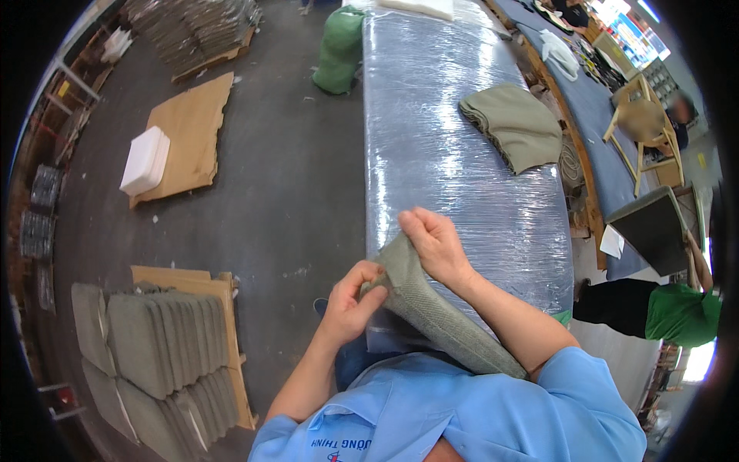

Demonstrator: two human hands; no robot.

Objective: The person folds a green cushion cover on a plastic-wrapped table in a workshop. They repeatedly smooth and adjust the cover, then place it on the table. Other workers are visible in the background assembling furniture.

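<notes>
A grey-green fabric cushion (462,331) is held on edge close against my body, at the near end of the table. My right hand (437,248) is closed, pinching the cloth at the cushion's far corner. Just left of it, my left hand (351,302) is bent around the same corner, thumb and fingers closed on the fabric. What lies beneath those fingers is partly hidden. Farther along the table (431,154), which is wrapped in clear film, lies a folded stack of grey-green fabric covers (514,127).
Several finished-looking cushions (165,339) stand on a pallet at the lower left. White foam pads (145,160) rest on floor cardboard (196,131). A green sack (339,50) leans by the table's far left. At right, a person in green (681,312) handles a dark panel (650,227).
</notes>
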